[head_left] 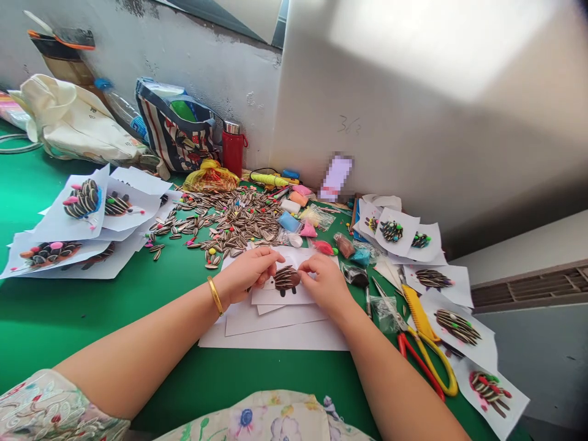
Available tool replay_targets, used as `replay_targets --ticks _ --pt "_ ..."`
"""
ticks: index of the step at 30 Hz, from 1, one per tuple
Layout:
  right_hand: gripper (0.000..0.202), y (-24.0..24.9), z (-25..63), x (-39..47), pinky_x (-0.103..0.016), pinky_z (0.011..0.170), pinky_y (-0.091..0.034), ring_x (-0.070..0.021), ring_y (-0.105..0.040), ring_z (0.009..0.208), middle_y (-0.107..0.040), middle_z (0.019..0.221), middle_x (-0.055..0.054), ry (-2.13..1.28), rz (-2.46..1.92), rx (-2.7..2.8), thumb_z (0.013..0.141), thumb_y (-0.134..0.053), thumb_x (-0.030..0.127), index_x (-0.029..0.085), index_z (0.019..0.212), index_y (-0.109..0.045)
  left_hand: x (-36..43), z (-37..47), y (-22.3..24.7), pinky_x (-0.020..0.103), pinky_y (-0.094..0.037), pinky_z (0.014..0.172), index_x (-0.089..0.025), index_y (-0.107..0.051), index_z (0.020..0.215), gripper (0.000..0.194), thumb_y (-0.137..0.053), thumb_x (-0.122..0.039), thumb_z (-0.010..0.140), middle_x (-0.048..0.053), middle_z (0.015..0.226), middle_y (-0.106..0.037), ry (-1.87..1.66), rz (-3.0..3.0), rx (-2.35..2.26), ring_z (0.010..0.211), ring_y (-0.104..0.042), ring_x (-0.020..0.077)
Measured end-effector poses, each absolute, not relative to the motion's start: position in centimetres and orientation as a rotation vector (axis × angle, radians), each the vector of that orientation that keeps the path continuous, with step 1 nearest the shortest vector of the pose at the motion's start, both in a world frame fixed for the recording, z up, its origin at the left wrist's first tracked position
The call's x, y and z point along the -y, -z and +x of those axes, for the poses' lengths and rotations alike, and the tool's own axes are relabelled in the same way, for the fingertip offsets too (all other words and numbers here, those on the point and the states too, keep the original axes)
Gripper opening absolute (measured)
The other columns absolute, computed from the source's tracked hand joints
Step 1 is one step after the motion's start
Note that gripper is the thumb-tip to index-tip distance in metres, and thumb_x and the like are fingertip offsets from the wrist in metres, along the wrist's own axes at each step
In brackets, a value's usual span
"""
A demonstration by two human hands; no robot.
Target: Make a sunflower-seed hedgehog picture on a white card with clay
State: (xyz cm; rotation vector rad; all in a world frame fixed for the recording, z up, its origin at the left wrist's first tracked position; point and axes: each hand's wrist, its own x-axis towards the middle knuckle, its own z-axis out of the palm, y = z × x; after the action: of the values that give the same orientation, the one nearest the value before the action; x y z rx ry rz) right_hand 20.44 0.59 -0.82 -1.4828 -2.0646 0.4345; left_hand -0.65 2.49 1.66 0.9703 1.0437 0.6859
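A small brown clay hedgehog (pixel 286 279) with striped sunflower seeds set in its back lies on a white card (pixel 275 296), on top of stacked white paper (pixel 275 337). My left hand (pixel 245 274) is at the hedgehog's left, thumb and fingertips pinched together; whatever they hold is too small to make out. On the other side, my right hand (pixel 325 283) has its fingertips closed at the hedgehog's right edge, touching the brown clay. Just behind the hands spreads a pile of loose sunflower seeds (pixel 243 220).
Cards bearing seed hedgehogs lie at left (pixel 73 226) and right (pixel 459 324). Scissors (pixel 425 358) and a yellow cutter (pixel 419 312) rest right of my right hand. Clay packets (pixel 344 245), a red bottle (pixel 233 150) and a striped bag (pixel 177 131) stand or lie behind.
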Motion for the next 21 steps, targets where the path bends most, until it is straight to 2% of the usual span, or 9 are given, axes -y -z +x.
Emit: replay_targets --ticks 9,15,21 --pt "0.008 1.4 19.4 -0.7 -0.034 0.079 -0.037 -0.0205 -0.056 0.088 -0.066 0.085 -0.003 -0.238 -1.526 2.24 0.086 -0.065 0.017 0.022 0.084 -0.072 -2.5 -0.6 -1.6 0.017 -0.021 0.038 -0.016 -0.065 0.092 0.021 -0.062 -0.035 0.083 -0.003 0.066 -0.053 -0.693 0.96 -1.05 0.041 -0.033 0.0033" --pt "0.012 1.2 18.9 -0.6 -0.035 0.076 -0.032 -0.0206 -0.052 0.085 -0.064 0.084 -0.005 -0.045 -1.488 2.361 0.089 -0.062 0.017 0.021 0.083 -0.072 -2.4 -0.6 -1.6 0.018 -0.021 0.038 -0.017 -0.065 0.094 0.024 -0.063 -0.038 0.083 -0.002 0.067 -0.053 -0.7 0.94 -1.065 0.043 -0.034 0.0038" --pt "0.014 1.1 18.9 -0.5 -0.036 0.075 -0.031 -0.0214 -0.05 0.084 -0.064 0.083 -0.006 -0.036 -1.458 2.371 0.091 -0.06 0.018 0.02 0.083 -0.071 -2.4 -0.7 -1.6 0.017 -0.022 0.038 -0.015 -0.065 0.096 0.03 -0.06 -0.043 0.086 -0.002 0.069 -0.053 -0.705 0.901 -1.039 0.044 -0.034 0.0041"
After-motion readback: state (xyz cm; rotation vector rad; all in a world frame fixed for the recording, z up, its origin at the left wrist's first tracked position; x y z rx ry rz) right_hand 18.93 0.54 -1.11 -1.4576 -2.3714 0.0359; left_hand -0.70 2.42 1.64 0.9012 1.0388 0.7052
